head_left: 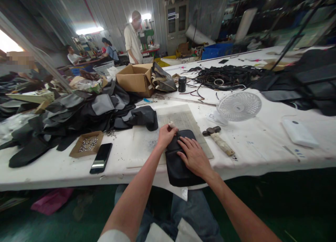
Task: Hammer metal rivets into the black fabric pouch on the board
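Black case, one.
Our left hand: fingers pinching far-left corner; our right hand: fingers spread, on top.

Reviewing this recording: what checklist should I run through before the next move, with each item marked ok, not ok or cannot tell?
1. Case steadied: ok; the right hand lies spread on it.
2. Left hand's hold: cannot tell; its fingers are at the case's far left corner, but what they grip is too small to make out.
3. Case fully on the board: not ok; its near end extends past the board's near edge.
4. Hammer within reach: looks ok; it lies right of the case.
5. Metal bits contained: not ok; some lie outside the box.
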Available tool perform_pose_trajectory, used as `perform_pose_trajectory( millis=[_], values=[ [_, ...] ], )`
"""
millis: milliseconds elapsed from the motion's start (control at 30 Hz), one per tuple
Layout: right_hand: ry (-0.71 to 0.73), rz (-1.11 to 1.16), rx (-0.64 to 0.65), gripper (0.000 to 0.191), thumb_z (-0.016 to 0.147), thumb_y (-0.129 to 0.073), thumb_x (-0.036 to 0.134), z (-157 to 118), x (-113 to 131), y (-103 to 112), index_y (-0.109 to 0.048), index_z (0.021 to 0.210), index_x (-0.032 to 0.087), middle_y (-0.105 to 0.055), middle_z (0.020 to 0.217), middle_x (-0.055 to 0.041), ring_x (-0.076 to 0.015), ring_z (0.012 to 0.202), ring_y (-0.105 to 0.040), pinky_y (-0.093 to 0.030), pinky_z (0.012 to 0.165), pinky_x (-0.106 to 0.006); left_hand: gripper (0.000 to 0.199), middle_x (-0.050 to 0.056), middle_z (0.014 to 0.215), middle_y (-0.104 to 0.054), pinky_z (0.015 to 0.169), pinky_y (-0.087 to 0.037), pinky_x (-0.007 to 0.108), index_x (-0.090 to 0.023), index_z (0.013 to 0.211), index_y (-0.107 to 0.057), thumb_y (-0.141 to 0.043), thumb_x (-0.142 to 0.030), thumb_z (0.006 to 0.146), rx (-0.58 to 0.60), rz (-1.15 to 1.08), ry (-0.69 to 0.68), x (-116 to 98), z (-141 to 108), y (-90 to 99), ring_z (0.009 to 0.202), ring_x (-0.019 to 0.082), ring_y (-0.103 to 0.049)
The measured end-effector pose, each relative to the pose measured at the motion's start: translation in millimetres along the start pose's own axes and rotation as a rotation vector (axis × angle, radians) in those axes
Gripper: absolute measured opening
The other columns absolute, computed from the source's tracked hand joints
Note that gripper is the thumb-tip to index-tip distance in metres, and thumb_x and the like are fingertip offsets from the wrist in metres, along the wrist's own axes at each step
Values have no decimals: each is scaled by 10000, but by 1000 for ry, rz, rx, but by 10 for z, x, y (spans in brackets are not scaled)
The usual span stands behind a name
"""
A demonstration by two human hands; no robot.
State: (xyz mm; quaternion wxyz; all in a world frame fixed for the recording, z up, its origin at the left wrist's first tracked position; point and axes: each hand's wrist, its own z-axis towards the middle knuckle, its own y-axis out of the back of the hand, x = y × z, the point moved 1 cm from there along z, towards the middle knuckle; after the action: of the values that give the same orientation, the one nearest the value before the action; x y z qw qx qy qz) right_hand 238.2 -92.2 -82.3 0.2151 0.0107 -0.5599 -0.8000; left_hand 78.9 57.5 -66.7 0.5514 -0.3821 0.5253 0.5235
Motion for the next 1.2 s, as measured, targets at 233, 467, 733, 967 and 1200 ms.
perform_pose_trajectory(
  millis=[233,467,733,967,1200],
  values=[
    [3,29,-10,579,1187,-465,488,-3,-18,-23,-546,1709,252,-514,1787,-98,-346,1645,-467,-354,1385,-605,278,92,898,-825,727,-666,359,-181,924,-779,-825,-455,942,-4,42,-36,25,-5,13,772,222,-774],
    [8,19,-4,574,1191,-461,493,-2,-18,-29,-554,1697,239,-497,1800,-90,-346,1644,-462,-339,1388,-587,225,100,926,-808,707,-676,353,-186,941,-737,-805,-400,957,-47,-4,-16,58,-4,-12,819,234,-788],
    [10,23,1,573,1193,-464,487,6,-3,-10,-559,1691,221,-504,1794,-96,-340,1638,-467,-343,1390,-584,236,93,960,-817,749,-675,344,-187,961,-741,-810,-412,953,-51,-79,-7,134,-23,-7,843,216,-783],
    [5,25,-5,584,1190,-459,498,1,-11,-24,-549,1704,235,-510,1790,-96,-348,1634,-475,-347,1387,-596,287,91,947,-833,787,-649,355,-193,951,-769,-836,-471,932,0,-84,-21,156,-11,5,847,223,-782],
    [11,16,-1,573,1192,-461,488,1,-6,-16,-556,1693,227,-510,1790,-92,-346,1637,-470,-349,1386,-586,265,85,934,-831,791,-632,341,-190,930,-768,-810,-452,938,16,-64,-28,201,17,1,826,208,-773]
  ],
)
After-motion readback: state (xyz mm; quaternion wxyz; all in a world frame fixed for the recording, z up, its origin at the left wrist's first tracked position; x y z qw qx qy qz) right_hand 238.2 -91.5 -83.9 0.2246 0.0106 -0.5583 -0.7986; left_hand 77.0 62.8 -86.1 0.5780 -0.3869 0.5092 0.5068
